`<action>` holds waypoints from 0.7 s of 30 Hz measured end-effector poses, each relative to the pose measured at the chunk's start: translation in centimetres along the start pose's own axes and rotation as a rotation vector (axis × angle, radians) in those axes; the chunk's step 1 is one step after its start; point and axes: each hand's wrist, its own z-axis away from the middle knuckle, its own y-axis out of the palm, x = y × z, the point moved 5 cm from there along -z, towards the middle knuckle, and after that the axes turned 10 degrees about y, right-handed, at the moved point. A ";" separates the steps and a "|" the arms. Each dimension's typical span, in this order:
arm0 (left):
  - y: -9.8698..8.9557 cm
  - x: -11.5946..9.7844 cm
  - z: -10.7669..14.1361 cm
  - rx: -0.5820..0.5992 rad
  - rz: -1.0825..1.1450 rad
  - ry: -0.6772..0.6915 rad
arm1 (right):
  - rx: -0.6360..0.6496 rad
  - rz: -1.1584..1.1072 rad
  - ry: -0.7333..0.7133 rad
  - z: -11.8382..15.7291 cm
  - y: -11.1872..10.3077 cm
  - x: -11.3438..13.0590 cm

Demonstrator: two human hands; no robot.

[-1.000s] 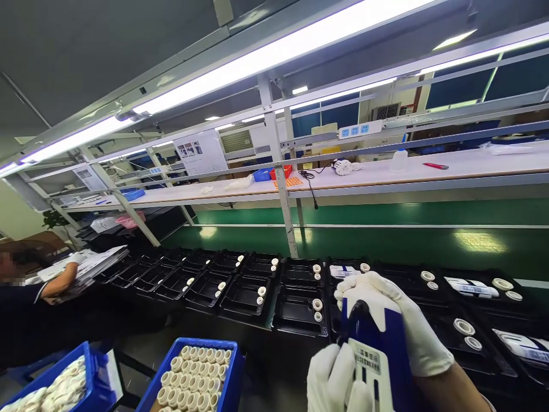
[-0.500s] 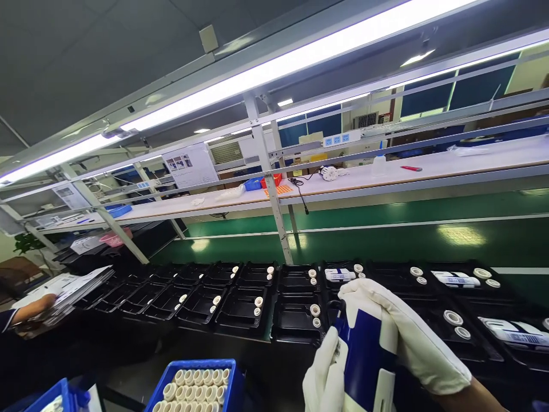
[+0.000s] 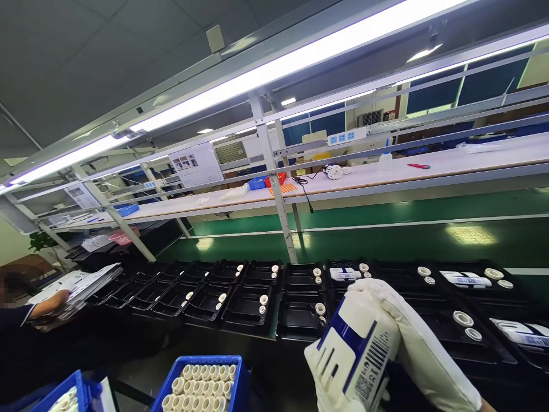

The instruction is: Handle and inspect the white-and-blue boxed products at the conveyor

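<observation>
A white-and-blue plastic device [image 3: 362,337] with a barcode label is held tilted in front of me at the lower right. My right hand [image 3: 412,337], in a white glove, is closed over its top and right side. My left hand [image 3: 319,375], gloved too, grips its lower left part, and the bottom of the frame cuts off some of that hand. Just beyond the device stands a black tray [image 3: 300,320] with two white rings [image 3: 319,309] in its right side. A similar device [image 3: 465,279] lies in a tray at the right.
Two rows of black trays run across the bench. A blue bin [image 3: 242,377] of white rings stands at the bottom, and another blue bin [image 3: 79,389] is left of it. At far left a co-worker's hand [image 3: 55,303] holds a stack of papers [image 3: 86,289]. A metal post [image 3: 281,212] rises behind the trays.
The device has turned in my hands, so its barcode side now faces me. My left hand has shifted around it. The view has moved slightly, and the co-worker still holds the papers.
</observation>
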 end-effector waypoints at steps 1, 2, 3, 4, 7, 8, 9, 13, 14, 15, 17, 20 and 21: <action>0.0 0.3 0.0 -0.002 0.029 -0.036 | -0.020 0.014 -0.009 0.1 0.2 0.3; 0.0 0.6 0.1 -0.011 0.066 -0.062 | -0.034 0.032 -0.017 0.1 0.5 0.6; 0.0 0.9 0.3 -0.022 0.109 -0.081 | -0.037 0.052 -0.024 0.2 0.7 0.9; 0.0 1.1 0.5 -0.035 0.151 -0.089 | -0.041 0.069 -0.037 0.3 1.0 1.3; -0.3 1.2 0.9 -0.060 0.199 -0.062 | -0.031 0.122 -0.091 0.6 1.6 2.2; -0.3 1.1 1.0 -0.066 0.211 -0.048 | -0.018 0.140 -0.105 0.6 1.7 2.3; -0.4 0.9 1.0 -0.073 0.236 -0.028 | -0.005 0.157 -0.116 0.7 1.7 2.3; -0.7 -0.6 1.2 -0.038 0.435 0.013 | 0.055 0.231 -0.117 0.0 0.5 1.5; -0.8 -1.1 1.2 -0.005 0.483 -0.001 | 0.107 0.266 -0.116 -0.2 0.1 1.4; -0.9 -1.5 1.2 0.028 0.520 -0.014 | 0.186 0.323 -0.115 -0.5 -0.1 1.5; -1.4 -2.6 1.0 0.085 0.551 -0.042 | 0.393 0.535 -0.133 -0.5 -0.1 1.8; -1.8 -4.4 0.4 0.149 0.523 -0.106 | 0.603 0.922 -0.175 0.3 0.4 2.5; -1.7 -5.0 0.2 0.176 0.511 -0.135 | 0.636 0.995 -0.157 0.5 0.6 2.4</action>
